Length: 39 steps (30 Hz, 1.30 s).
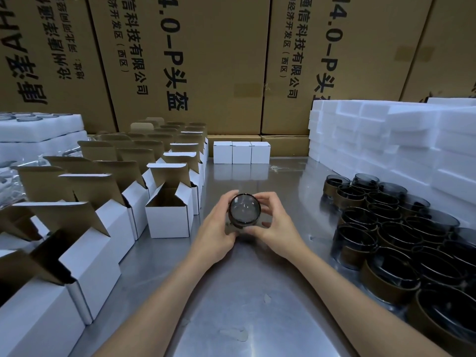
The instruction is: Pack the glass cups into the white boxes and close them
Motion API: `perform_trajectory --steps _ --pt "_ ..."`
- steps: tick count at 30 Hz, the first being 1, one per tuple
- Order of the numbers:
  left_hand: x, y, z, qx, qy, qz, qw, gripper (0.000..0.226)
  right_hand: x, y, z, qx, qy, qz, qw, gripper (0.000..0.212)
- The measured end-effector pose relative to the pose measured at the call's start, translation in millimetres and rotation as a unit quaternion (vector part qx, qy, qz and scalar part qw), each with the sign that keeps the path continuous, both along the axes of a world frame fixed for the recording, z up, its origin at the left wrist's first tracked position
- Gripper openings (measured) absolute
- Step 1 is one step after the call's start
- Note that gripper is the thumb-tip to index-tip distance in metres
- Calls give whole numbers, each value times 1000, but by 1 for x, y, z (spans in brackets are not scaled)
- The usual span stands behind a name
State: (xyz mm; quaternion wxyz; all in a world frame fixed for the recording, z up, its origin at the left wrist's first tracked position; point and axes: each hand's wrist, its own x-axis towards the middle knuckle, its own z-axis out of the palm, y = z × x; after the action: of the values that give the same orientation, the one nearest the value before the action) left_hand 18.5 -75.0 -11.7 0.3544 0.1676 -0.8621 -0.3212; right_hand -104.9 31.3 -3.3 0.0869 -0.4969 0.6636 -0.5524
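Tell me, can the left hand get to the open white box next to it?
Probably yes. The open white box stands just beside the left hand with bare table between, though both hands hold a glass cup.

A reflective steel table fills the near scene. Tall printed brown cartons wall off the far side.
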Motion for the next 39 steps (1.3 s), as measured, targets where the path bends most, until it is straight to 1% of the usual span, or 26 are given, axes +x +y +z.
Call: perform_trajectory --steps 2,4,7,10,12,14,19,20,23,26,28,30,35,36,37,39 --pt "1 1 -1 14 -14 -6 1000 91 -2 1 2 -14 -45 1 999 56" --pt "2 2 -2 17 -16 -14 1000 94 -3 2 3 -33 -93 6 995 46" --pt "1 3 0 22 4 -12 1000 82 -5 2 4 -27 -158 10 987 34" --pt "1 4 2 30 13 -2 999 73 -5 3 6 -11 -189 11 982 27" --pt "2 4 3 39 21 0 999 67 -4 4 8 0 -193 21 981 38" --pt "2 7 6 67 38 1 997 58 -4 6 10 13 -190 38 981 51" --pt "5 7 13 171 95 9 981 48 -7 9 11 80 -152 82 982 60" --pt "5 7 14 183 92 12 979 50 -7 9 11 95 -146 83 981 63" --pt "4 4 14 205 62 27 977 74 -5 10 14 137 -122 70 980 71" --pt "2 2 13 244 44 31 968 76 -6 9 13 170 -91 50 980 90" --pt "2 1 13 256 36 29 966 77 -6 8 12 178 -88 48 979 93" --pt "2 1 13 248 35 30 968 72 -4 9 13 178 -89 47 979 82" --pt "6 4 14 200 57 -4 978 39 -7 15 14 117 -162 114 973 33" --pt "7 3 14 192 51 -11 980 36 -9 16 15 108 -164 121 973 30" --pt "7 2 13 183 43 -17 982 37 -10 17 15 101 -165 123 973 33" --pt "9 -1 12 173 32 -30 984 45 -11 17 17 100 -164 118 974 44"
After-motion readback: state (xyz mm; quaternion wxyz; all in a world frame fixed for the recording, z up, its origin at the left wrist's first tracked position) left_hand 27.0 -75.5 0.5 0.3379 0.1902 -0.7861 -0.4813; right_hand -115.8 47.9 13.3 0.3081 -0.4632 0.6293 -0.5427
